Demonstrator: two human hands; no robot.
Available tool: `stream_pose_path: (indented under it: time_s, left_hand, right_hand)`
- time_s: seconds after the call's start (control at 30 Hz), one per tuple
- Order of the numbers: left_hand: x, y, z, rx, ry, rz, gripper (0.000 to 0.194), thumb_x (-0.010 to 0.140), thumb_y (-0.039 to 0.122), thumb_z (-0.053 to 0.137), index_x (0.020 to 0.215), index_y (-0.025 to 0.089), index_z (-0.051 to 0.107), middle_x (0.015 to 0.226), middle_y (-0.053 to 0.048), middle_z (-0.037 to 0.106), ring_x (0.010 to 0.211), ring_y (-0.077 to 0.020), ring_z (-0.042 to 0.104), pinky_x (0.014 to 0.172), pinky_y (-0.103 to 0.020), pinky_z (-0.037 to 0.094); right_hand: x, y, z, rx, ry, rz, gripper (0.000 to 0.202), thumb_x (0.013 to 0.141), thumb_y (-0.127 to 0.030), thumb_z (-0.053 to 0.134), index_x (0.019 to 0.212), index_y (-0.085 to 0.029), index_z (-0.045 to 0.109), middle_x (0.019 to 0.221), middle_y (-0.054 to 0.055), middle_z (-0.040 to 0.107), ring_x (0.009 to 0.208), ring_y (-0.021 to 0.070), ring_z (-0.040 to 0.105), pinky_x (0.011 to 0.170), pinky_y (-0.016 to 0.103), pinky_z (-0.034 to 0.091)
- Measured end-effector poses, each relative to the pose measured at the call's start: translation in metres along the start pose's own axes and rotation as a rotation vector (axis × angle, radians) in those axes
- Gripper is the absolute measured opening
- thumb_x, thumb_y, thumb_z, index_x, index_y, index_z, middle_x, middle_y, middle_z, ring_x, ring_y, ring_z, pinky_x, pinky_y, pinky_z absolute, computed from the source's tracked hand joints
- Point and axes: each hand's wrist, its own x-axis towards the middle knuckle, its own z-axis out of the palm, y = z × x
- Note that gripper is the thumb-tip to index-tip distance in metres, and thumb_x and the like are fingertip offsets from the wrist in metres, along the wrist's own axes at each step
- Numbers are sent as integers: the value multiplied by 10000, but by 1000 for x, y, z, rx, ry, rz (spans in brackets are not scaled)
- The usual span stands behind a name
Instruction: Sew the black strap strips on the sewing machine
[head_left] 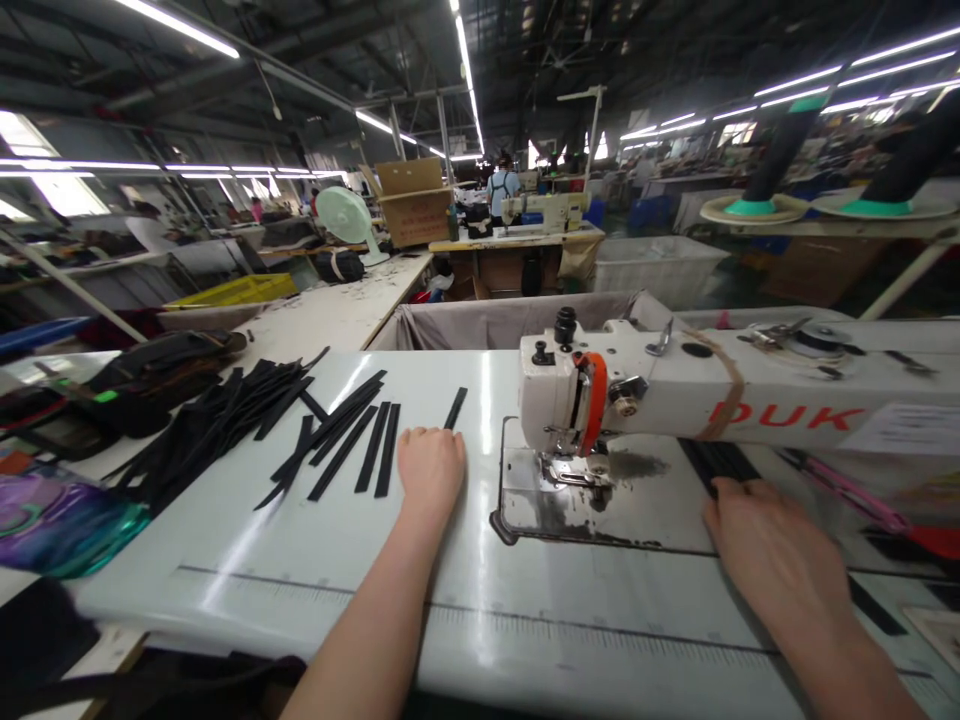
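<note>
Hands touch black strips; white bin stands beyond.

The left hand covers one end of a black strip, left of the sewing machine; the right hand touches what look like darker bands.

The table bears black strips and a machine.
</note>
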Motion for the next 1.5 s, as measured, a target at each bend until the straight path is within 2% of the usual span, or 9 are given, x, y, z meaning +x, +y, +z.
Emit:
stream_pose_path:
  time_s: [0.17,0.27,0.37,0.5,0.6,0.73,0.87,1.1,1.5]
  left_hand:
    - [-7,-6,-10,-31,239,-17,260,906,241,494,810,140,714,1031,-153,667,1121,-346,509,939,-503,378]
    - [-15,20,-10,-367,156,198,274,932,257,489,749,162,670,863,-87,659,912,-242,572,827,-381,436]
    - [-27,44,-6,-788,-152,267,313,931,305,508,671,165,614,693,-23,604,670,-147,563,653,-274,439]
    - [-39,58,0,-1409,-799,176,369,827,419,645,1079,158,580,742,3,632,494,-108,565,468,-227,407]
    - [-40,57,-2,-1627,-1002,124,495,713,486,738,1006,128,563,666,11,623,444,-89,539,432,-206,397]
    - [-32,49,-5,-1588,-971,-49,299,730,385,715,746,145,537,489,45,554,388,-56,455,397,-168,336]
    - [-29,45,-2,-1367,-863,-165,148,809,192,564,693,171,474,462,45,544,367,-82,472,395,-184,361]
    - [-38,48,-2,-684,-192,288,105,802,182,689,902,156,664,938,-67,682,912,-225,604,839,-367,491]
    - [-35,51,8,-590,-129,527,202,922,164,548,804,164,711,890,-59,704,888,-200,601,845,-343,494]
  right_hand:
    - [3,6,9,55,19,-79,195,907,-209,426,876,-128,601,732,135,617,651,293,627,597,402,499]
    - [4,6,11,249,-21,-71,163,892,-250,426,878,-171,567,756,116,643,662,286,650,592,405,514]
    - [-1,0,8,474,-93,-32,136,846,-328,470,854,-210,538,753,89,663,652,280,672,565,393,530]
    - [-19,-29,-15,914,-228,-100,177,842,-384,511,927,-239,565,780,36,697,665,214,692,572,295,565]
    - [-26,-61,-37,1106,-320,-258,197,895,-336,508,1050,-249,593,785,2,699,654,163,679,574,224,559]
    - [-14,-88,-46,1155,-283,-499,306,975,-214,385,1161,-247,625,1024,38,710,802,135,685,778,233,560]
    - [2,-96,-31,908,-30,-749,391,930,-105,407,1255,-195,605,1031,101,676,929,204,652,800,328,571]
    - [-7,-104,-15,588,281,-802,433,849,2,361,1186,-91,617,1084,150,668,1009,249,629,826,388,579]
    - [-6,-108,-13,530,322,-771,439,836,4,337,1167,-76,613,1088,162,689,1001,237,655,818,362,589]
